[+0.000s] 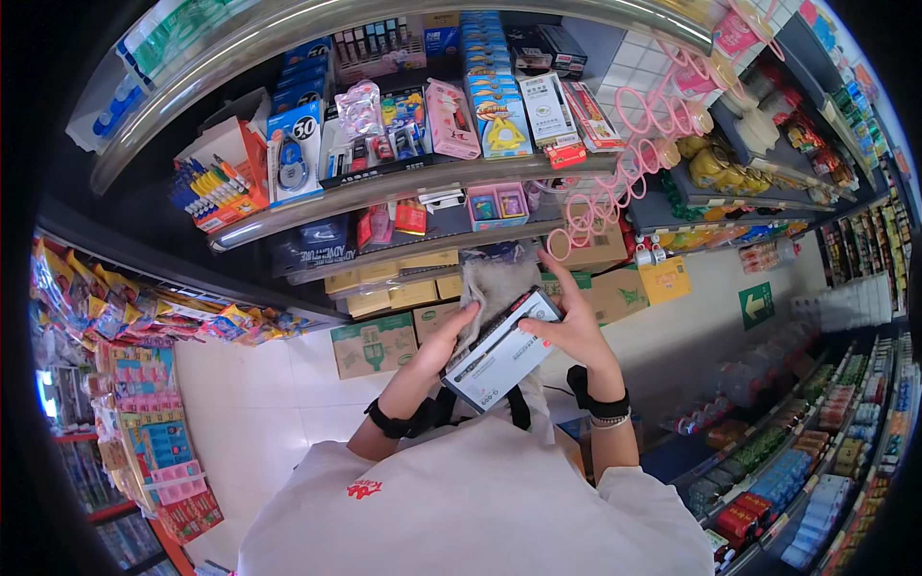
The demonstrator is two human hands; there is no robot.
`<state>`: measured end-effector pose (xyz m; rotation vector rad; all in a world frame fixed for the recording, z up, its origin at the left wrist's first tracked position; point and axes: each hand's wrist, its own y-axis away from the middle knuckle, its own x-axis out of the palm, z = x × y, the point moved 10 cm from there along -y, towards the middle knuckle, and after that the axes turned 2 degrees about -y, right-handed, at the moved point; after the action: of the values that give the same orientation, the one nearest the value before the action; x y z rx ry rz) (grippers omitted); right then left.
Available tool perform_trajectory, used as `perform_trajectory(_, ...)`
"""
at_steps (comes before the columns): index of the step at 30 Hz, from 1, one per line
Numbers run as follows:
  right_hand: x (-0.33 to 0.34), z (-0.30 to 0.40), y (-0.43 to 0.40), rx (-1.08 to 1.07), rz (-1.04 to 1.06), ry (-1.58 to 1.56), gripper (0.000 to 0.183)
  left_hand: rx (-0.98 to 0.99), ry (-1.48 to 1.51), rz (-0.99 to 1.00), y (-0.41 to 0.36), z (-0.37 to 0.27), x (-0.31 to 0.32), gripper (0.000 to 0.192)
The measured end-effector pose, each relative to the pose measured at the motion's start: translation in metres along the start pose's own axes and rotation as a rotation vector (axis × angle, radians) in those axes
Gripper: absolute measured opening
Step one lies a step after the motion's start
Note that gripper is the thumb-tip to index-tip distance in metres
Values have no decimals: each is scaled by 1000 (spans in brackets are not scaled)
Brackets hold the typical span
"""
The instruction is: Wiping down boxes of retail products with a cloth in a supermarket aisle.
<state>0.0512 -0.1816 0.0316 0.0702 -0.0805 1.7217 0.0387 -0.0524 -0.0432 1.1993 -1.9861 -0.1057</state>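
Note:
Close to my chest, a flat white and blue pen box (497, 353) is tilted between my hands. My right hand (576, 327) grips its upper right end, thumb on the printed face and index finger extended upward. My left hand (439, 338) holds a crumpled grey cloth (497, 288) against the box's far side; its fingers are mostly hidden behind. In front, the shelf carries a correction tape pack (294, 155), an orange box of pens (223, 187), a pink box (452, 119) and a white pen box (545, 108).
A metal shelf edge (418, 183) runs across before me. Pink spiral hooks (612, 194) jut out at the right. Cardboard cartons (374, 345) stand on the floor below. Hanging snack bags (94, 288) are at the left, shelves of drinks (785, 461) at the lower right.

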Motion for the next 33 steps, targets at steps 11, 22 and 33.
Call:
perform_trajectory(11, -64, 19, 4, -131, -262, 71, 69, 58, -341, 50, 12, -17, 3, 38)
perform_trajectory(22, -58, -14, 14, -56, -447, -101, 33, 133, 576, -135, -1, -17, -26, 43)
perform_trajectory(33, 2, -17, -15, -117, -143, -29, 43, -24, 764, 73, -26, 33, -32, 27)
